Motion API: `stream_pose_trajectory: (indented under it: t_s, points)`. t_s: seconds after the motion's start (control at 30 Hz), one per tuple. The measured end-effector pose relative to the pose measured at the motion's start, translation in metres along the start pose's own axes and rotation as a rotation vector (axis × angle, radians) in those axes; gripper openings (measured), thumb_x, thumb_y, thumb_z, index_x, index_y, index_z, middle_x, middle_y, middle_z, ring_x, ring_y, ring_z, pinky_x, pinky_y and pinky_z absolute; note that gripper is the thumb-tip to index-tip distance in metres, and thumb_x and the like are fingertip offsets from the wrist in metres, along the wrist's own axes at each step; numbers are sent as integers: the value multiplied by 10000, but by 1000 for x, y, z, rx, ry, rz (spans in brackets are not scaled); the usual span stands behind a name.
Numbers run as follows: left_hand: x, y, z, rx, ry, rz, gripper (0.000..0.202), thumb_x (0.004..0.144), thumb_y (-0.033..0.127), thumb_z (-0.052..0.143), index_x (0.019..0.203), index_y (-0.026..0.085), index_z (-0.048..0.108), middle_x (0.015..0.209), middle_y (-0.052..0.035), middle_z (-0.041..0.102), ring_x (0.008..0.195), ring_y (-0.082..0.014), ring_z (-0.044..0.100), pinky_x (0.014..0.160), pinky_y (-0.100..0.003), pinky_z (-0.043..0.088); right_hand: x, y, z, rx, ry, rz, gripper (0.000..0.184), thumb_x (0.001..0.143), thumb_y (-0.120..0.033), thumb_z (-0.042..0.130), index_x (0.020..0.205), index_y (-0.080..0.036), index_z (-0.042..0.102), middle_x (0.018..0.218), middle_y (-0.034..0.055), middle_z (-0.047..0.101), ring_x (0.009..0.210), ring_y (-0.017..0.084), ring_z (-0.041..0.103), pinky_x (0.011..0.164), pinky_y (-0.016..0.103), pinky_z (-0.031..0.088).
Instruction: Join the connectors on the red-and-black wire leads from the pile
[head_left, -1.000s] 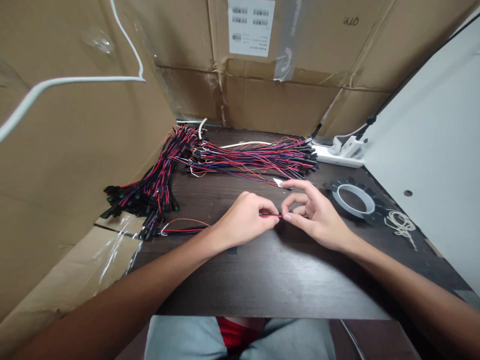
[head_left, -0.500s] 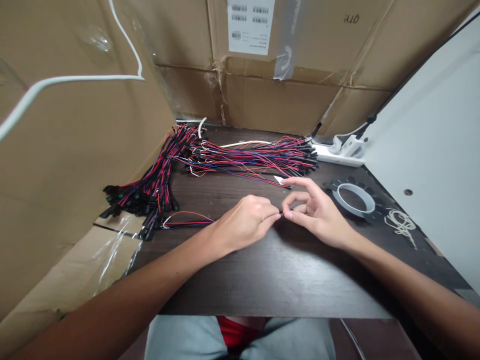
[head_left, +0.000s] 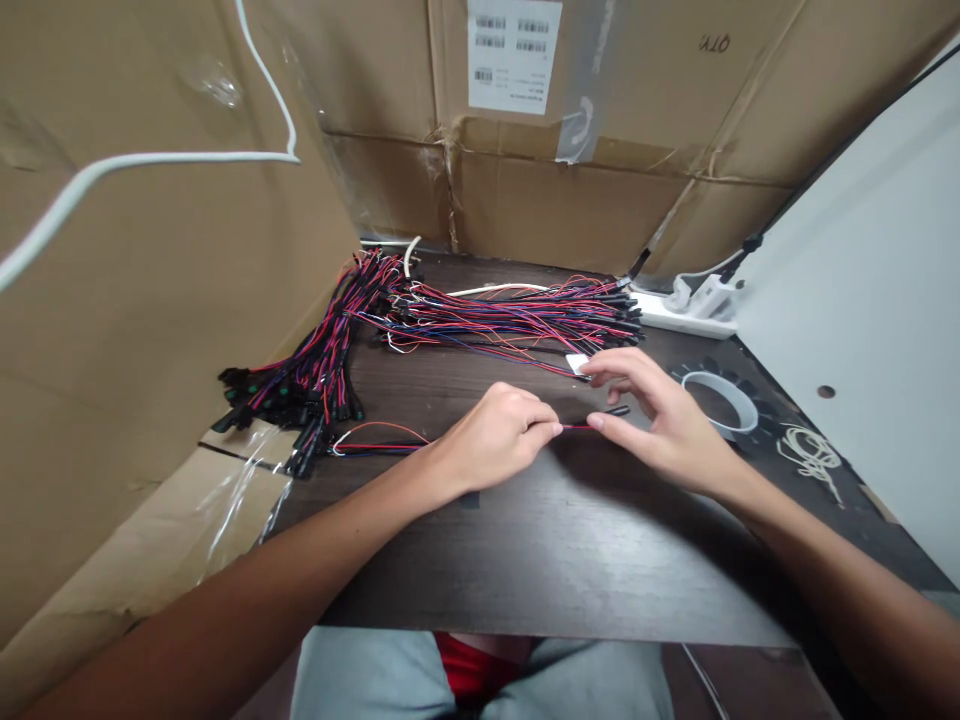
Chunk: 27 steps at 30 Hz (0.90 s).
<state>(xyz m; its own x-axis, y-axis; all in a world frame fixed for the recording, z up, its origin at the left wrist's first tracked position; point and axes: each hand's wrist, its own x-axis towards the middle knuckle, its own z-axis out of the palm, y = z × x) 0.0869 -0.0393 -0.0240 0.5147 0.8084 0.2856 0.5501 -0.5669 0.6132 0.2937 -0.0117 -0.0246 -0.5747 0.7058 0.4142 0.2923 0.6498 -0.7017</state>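
Note:
My left hand (head_left: pixel 499 435) is closed in a pinch on a thin wire harness (head_left: pixel 386 448) of red, dark and orange wires. The harness runs from the left, under my left forearm, and out past the fingertips to a black end piece (head_left: pixel 617 411). My right hand (head_left: pixel 656 415) is open beside that end, with its thumb close to the red wire and its fingers apart. A white tag (head_left: pixel 577 363) lies just behind the right fingertips. Near my left wrist a small black piece (head_left: pixel 469 500) shows on the dark table (head_left: pixel 570 560).
Wire bundles lie at the left (head_left: pixel 330 345) and along the back (head_left: pixel 517 318). To the right are a white ring (head_left: pixel 750 410) with black strips around it, a coiled pale cord (head_left: pixel 814 455) and a white power strip (head_left: pixel 690 322). Cardboard (head_left: pixel 555 205) walls the back and left.
My right hand has let go of the harness and opened, moving slightly right, so the black end now shows. My left hand keeps its pinch. The view has shifted a little.

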Motion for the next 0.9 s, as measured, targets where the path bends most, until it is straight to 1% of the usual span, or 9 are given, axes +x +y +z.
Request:
stream_pose_trajectory:
  t_s: [0.1,0.23,0.33,0.4,0.47,0.53,0.63,0.7,0.9]
  points:
    - [1,0,-1,-44,-30,-84,244,860,135,551,669,115,701,646,-9,645,583,-71,526,597,-194,326,2,-1,-3,88,99,34,202,820,-198,625,1020,-218,617,1096,75,535,974,202,534,697,296,480]
    - [3,0,-2,-108,-78,-201,218,848,148,554,716,119,726,699,-21,690,622,-87,559,621,-203,343,3,-4,-6,139,154,102,120,782,-216,664,900,-199,655,1083,79,542,972,201,542,676,278,481]
    - [3,1,-3,-146,-92,-260,210,840,148,553,737,124,735,693,-12,693,624,-85,554,621,-200,338,5,-7,-8,188,223,144,101,773,-195,662,872,-192,642,928,52,601,828,158,564,684,270,476]
    - [4,2,-4,-163,-95,-282,212,836,148,551,738,124,737,682,-6,688,618,-81,543,618,-197,332,5,-8,-9,232,234,190,132,763,-194,670,889,-189,633,863,39,617,746,142,565,658,262,480]
    - [4,2,-4,-173,-96,-296,210,835,156,554,742,122,739,662,-2,676,606,-79,524,608,-196,322,5,-10,-9,294,168,220,174,763,-204,672,930,-184,626,835,36,626,709,138,567,623,252,479]
    - [4,1,-4,-178,-96,-301,206,832,167,562,739,120,739,623,8,648,580,-72,490,589,-195,305,5,-12,-8,348,62,245,187,773,-221,670,948,-173,626,805,37,629,695,137,571,606,245,472]
    - [4,1,-4,-180,-92,-304,203,824,166,571,716,116,735,544,30,573,537,-58,418,559,-193,275,4,-13,-6,353,-68,322,156,776,-252,678,891,-150,647,716,31,611,631,121,540,577,232,438]
    - [4,1,-4,-184,-95,-306,209,822,153,564,705,113,733,526,36,547,529,-54,398,553,-192,266,3,-13,-4,341,-96,371,155,771,-278,684,839,-140,661,649,17,573,574,102,485,543,223,397]
    - [4,1,-2,-188,-86,-296,217,821,143,551,711,122,737,565,25,586,561,-63,452,583,-193,291,1,-11,0,357,-89,462,221,753,-348,704,772,-128,684,543,-25,424,514,78,353,498,221,289]
